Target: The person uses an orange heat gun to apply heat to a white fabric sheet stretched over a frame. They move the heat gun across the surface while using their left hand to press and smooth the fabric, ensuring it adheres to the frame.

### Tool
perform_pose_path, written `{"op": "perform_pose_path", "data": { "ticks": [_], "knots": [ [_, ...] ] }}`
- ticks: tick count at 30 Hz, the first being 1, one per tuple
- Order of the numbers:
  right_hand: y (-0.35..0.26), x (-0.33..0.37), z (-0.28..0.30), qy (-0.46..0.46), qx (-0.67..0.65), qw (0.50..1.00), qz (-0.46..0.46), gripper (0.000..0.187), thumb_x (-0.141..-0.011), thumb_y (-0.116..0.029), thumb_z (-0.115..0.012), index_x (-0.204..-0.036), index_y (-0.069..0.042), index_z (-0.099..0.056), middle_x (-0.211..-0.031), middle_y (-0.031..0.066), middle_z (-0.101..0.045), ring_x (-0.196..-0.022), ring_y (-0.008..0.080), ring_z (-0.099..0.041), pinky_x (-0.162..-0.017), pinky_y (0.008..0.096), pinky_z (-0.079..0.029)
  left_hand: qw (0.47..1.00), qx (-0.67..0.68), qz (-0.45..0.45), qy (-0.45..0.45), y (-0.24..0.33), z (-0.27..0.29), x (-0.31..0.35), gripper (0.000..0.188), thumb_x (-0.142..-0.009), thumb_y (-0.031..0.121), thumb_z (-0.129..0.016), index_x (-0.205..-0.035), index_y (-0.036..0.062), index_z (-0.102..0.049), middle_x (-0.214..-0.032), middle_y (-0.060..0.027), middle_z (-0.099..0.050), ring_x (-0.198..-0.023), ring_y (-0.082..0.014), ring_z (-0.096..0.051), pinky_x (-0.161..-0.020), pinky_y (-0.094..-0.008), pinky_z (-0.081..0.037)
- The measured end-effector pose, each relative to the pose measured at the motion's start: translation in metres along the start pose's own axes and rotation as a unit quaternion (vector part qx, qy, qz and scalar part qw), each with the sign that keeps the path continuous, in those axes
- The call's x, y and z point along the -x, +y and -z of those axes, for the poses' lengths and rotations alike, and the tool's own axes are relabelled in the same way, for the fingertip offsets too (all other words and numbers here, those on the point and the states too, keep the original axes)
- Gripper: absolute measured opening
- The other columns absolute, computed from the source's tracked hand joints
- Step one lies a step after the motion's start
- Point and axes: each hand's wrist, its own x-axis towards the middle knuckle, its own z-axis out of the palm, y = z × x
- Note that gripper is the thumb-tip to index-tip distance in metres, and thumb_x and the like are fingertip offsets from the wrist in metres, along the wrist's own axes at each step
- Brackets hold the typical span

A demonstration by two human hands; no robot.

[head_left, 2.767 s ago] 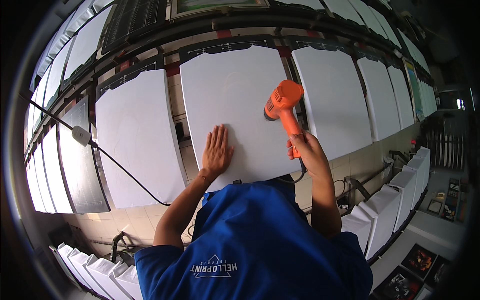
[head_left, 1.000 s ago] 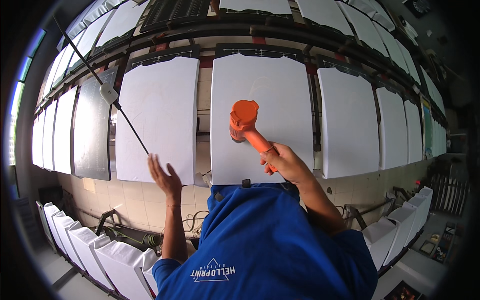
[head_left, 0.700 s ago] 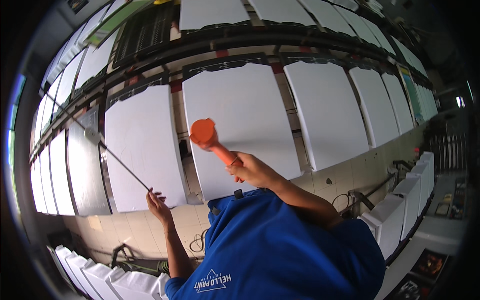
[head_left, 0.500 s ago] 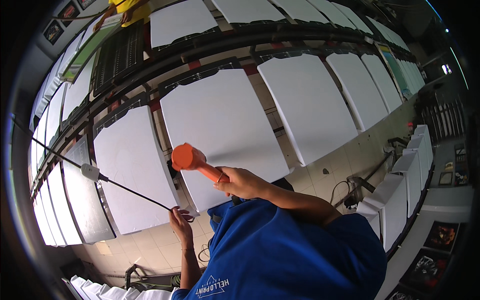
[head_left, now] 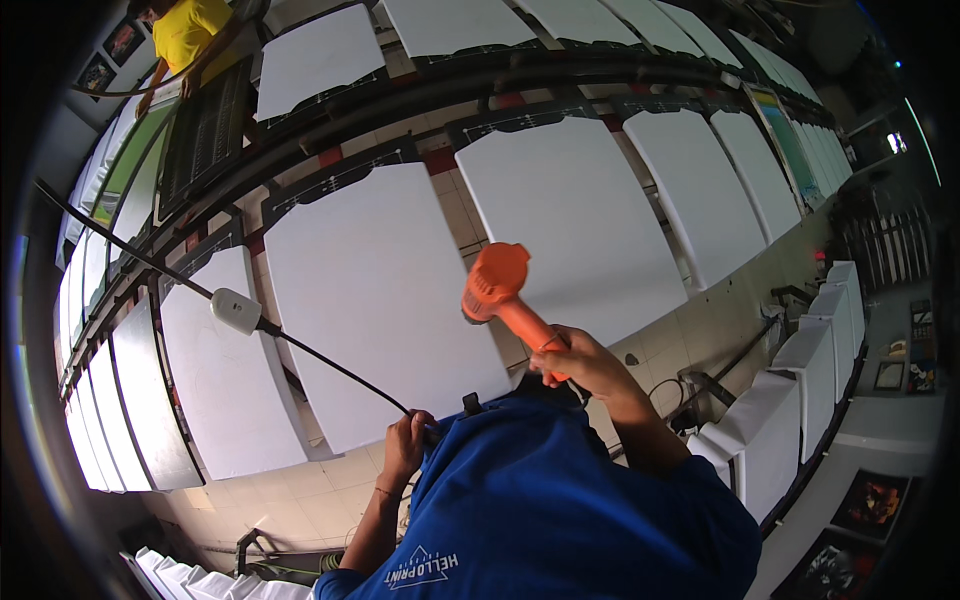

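Note:
My right hand (head_left: pixel 578 362) is closed around the handle of an orange heat gun (head_left: pixel 500 272), its wide body raised over the gap between two pallets. Below and beyond it lies a white shirt-shaped pallet (head_left: pixel 570 220). Another white pallet (head_left: pixel 370 310) lies nearer, in front of my body. Close to my waist, my left hand (head_left: pixel 408 442) grips a black power cable (head_left: pixel 340 365). That cable slants up to the far left, with a whitish inline connector (head_left: pixel 236 311) partway along it. The fingertips of my left hand are partly hidden.
Rows of white pallets on dark rails curve around me, with a second row (head_left: pixel 320 65) behind. A person in a yellow shirt (head_left: pixel 190 35) stands at a green-framed screen, far left. More white pallets (head_left: pixel 760 430) stand at the right, above a tiled floor (head_left: pixel 290 495).
The heat gun and my right hand have moved to the right, from one pallet toward another. My left hand and the cable have also shifted right, as the view turned slightly.

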Motion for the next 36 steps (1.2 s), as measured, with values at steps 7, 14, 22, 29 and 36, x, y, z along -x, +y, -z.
{"op": "perform_pose_path", "data": {
  "ticks": [7, 14, 22, 29, 36],
  "knots": [
    [-0.04, 0.034, 0.157, 0.015, -0.063, 0.998, -0.011, 0.046, -0.092, -0.026, -0.065, -0.125, 0.0, -0.048, -0.089, 0.0089, -0.061, -0.069, 0.0125, -0.06, -0.052, 0.0235, -0.047, 0.989, -0.004, 0.072, 0.127, 0.027, -0.113, -0.034, 0.031, -0.102, 0.021, -0.044, -0.096, -0.0026, -0.062, -0.07, -0.0122, -0.067, -0.061, -0.0249, -0.066, -0.061, -0.0346, -0.053],
    [-0.12, -0.012, 0.233, -0.025, 0.052, 0.998, 0.026, 0.047, -0.094, -0.034, -0.063, -0.122, 0.002, -0.051, -0.073, 0.0033, -0.056, -0.06, 0.01, -0.055, -0.047, 0.0221, -0.041, 0.874, -0.148, 0.076, 0.457, 0.018, -0.162, -0.069, 0.027, -0.101, 0.021, -0.046, -0.086, 0.0012, -0.056, -0.071, -0.0189, -0.061, -0.068, -0.0403, -0.06, -0.061, -0.048, -0.043],
    [-0.193, -0.146, 0.215, -0.049, 0.175, 0.983, 0.03, 0.044, -0.091, -0.039, -0.064, -0.106, 0.001, -0.055, -0.072, 0.0029, -0.058, -0.062, 0.0088, -0.056, -0.049, 0.0216, -0.04, 0.764, -0.242, 0.182, 0.57, 0.018, -0.185, -0.107, 0.029, -0.098, 0.029, -0.049, -0.081, 0.0057, -0.053, -0.071, -0.0155, -0.061, -0.067, -0.0394, -0.059, -0.057, -0.0484, -0.041],
    [-0.172, -0.184, 0.193, -0.066, 0.178, 0.981, 0.039, 0.04, -0.09, -0.036, -0.064, -0.105, 0.0, -0.056, -0.072, 0.0016, -0.057, -0.062, 0.0079, -0.055, -0.049, 0.0209, -0.04, 0.76, -0.227, 0.208, 0.572, 0.017, -0.182, -0.103, 0.03, -0.1, 0.031, -0.046, -0.082, 0.0065, -0.053, -0.07, -0.0174, -0.059, -0.067, -0.0423, -0.058, -0.059, -0.051, -0.04],
    [-0.166, -0.191, 0.19, -0.084, 0.194, 0.976, 0.043, 0.035, -0.09, -0.036, -0.064, -0.097, -0.003, -0.055, -0.071, 0.001, -0.056, -0.063, 0.0088, -0.056, -0.052, 0.0221, -0.042, 0.745, -0.246, 0.203, 0.585, 0.018, -0.181, -0.105, 0.028, -0.097, 0.027, -0.05, -0.078, 0.0065, -0.052, -0.068, -0.0135, -0.059, -0.063, -0.0373, -0.057, -0.055, -0.0467, -0.04]
  ]
}}
